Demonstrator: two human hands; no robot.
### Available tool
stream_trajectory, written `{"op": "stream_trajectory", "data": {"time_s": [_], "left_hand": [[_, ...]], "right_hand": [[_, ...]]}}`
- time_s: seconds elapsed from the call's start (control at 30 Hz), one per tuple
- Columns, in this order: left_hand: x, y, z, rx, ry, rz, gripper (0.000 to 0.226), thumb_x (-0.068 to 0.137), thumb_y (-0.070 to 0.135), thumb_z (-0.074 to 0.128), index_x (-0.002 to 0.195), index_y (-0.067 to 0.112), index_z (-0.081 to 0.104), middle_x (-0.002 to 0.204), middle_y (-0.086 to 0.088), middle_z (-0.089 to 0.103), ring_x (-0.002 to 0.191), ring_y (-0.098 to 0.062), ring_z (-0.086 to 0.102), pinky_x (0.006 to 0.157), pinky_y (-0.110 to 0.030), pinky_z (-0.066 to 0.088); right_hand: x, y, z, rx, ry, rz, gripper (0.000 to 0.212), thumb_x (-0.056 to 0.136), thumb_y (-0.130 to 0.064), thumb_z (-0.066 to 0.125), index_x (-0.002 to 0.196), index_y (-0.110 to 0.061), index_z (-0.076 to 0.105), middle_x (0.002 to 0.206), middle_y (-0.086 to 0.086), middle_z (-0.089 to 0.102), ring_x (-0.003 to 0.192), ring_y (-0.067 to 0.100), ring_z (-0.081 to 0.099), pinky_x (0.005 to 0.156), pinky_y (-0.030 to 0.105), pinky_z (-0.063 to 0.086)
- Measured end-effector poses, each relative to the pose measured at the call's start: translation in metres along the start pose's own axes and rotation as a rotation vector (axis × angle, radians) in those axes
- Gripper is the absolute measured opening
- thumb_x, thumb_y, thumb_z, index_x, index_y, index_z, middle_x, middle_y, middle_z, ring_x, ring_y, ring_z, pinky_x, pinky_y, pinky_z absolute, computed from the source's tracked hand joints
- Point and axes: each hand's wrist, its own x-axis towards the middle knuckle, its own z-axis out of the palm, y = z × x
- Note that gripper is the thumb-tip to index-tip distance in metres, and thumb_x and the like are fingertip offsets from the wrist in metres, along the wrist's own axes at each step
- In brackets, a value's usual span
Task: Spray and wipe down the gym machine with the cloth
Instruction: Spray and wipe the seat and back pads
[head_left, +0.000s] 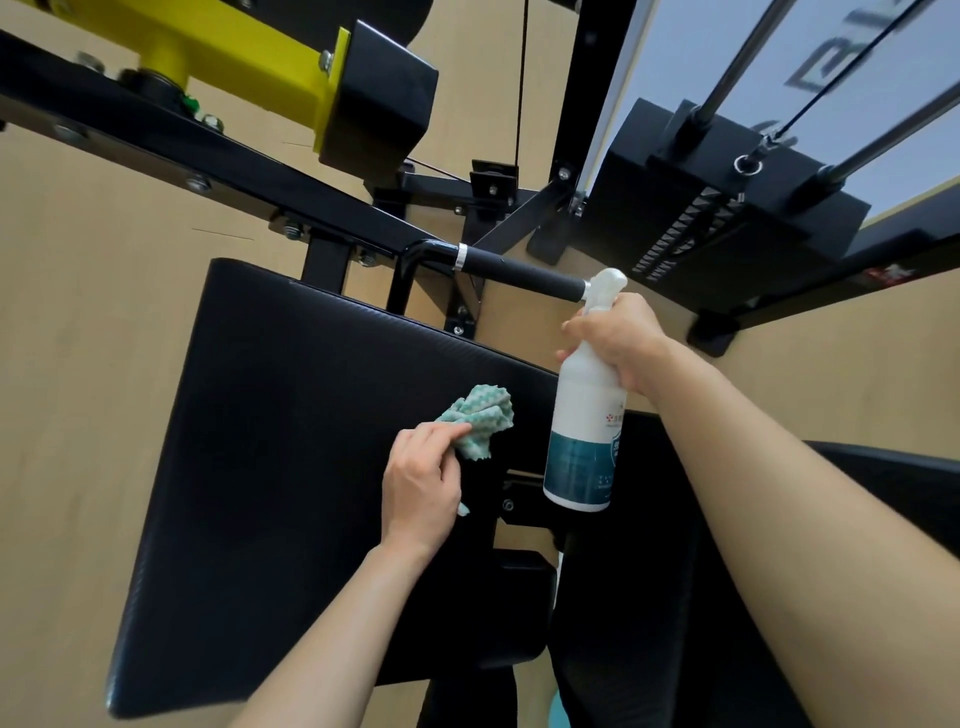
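A large black padded seat (270, 441) of the gym machine fills the middle and left of the head view. My left hand (421, 483) grips a crumpled teal-and-white cloth (480, 418) against the pad near its right edge. My right hand (615, 338) holds a white spray bottle (582, 431) with a teal label by its neck, upright, just right of the pad. The bottle's white nozzle (608, 283) sits beside the end of a black handle bar (519, 270).
Black frame beams (171, 150) and a yellow bracket (291, 67) cross the top left. A weight stack (717, 208) with steel guide rods (737, 62) stands at the upper right. Tan flooring (78, 338) surrounds the machine. A second black pad (649, 623) lies lower right.
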Motion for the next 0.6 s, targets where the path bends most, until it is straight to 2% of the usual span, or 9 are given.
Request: {"op": "stream_trajectory", "data": {"time_s": [0.1,0.2,0.3,0.4,0.53,0.6], "left_hand": [[0.002,0.002,-0.004,-0.021,0.001,-0.022,0.042,0.088,-0.007,0.066,0.122,0.018,0.071,0.110,0.007,0.068,0.094,-0.012,0.059,0.082,-0.028,0.051],[0.006,0.001,-0.012,-0.021,0.018,-0.110,0.049,0.088,0.000,0.069,0.133,0.018,0.066,0.105,0.009,0.059,0.087,-0.007,0.057,0.075,-0.017,0.045],[0.013,-0.002,-0.020,-0.011,-0.012,-0.201,0.039,0.091,0.007,0.071,0.126,0.024,0.072,0.092,0.014,0.052,0.078,-0.004,0.055,0.065,-0.006,0.037],[0.019,-0.001,-0.026,-0.042,0.008,-0.240,0.027,0.092,0.009,0.069,0.115,0.023,0.074,0.092,0.011,0.055,0.080,0.000,0.056,0.066,-0.003,0.037],[0.033,0.005,-0.030,-0.085,0.079,-0.259,0.020,0.095,0.010,0.065,0.109,0.022,0.071,0.097,0.009,0.062,0.083,-0.001,0.058,0.071,-0.008,0.040],[0.041,0.010,-0.032,-0.132,0.097,-0.248,0.018,0.097,0.011,0.062,0.110,0.022,0.069,0.100,0.009,0.067,0.089,-0.004,0.062,0.077,-0.019,0.049]], "right_hand": [[-0.006,-0.001,-0.002,0.030,0.008,-0.004,0.046,0.087,-0.007,0.080,0.127,-0.009,0.058,0.116,0.015,0.067,0.079,0.025,0.079,0.063,0.038,0.066],[-0.015,-0.011,0.003,0.038,-0.095,-0.066,0.035,0.087,-0.008,0.081,0.117,-0.012,0.063,0.112,0.013,0.068,0.083,0.026,0.079,0.064,0.037,0.066],[-0.024,-0.022,0.016,-0.024,-0.160,-0.096,0.037,0.088,-0.010,0.080,0.120,-0.010,0.062,0.110,0.014,0.070,0.079,0.024,0.080,0.064,0.038,0.066],[-0.028,-0.024,0.023,0.016,-0.106,-0.079,0.044,0.089,-0.011,0.080,0.127,-0.010,0.057,0.114,0.015,0.068,0.076,0.024,0.080,0.063,0.039,0.066],[-0.035,-0.013,0.012,0.036,-0.053,-0.081,0.033,0.090,-0.016,0.081,0.117,-0.015,0.062,0.109,0.010,0.068,0.074,0.020,0.079,0.059,0.033,0.065],[-0.035,-0.006,0.007,0.031,-0.036,-0.066,0.032,0.090,-0.015,0.080,0.116,-0.013,0.062,0.108,0.011,0.069,0.074,0.021,0.080,0.062,0.036,0.066]]}}
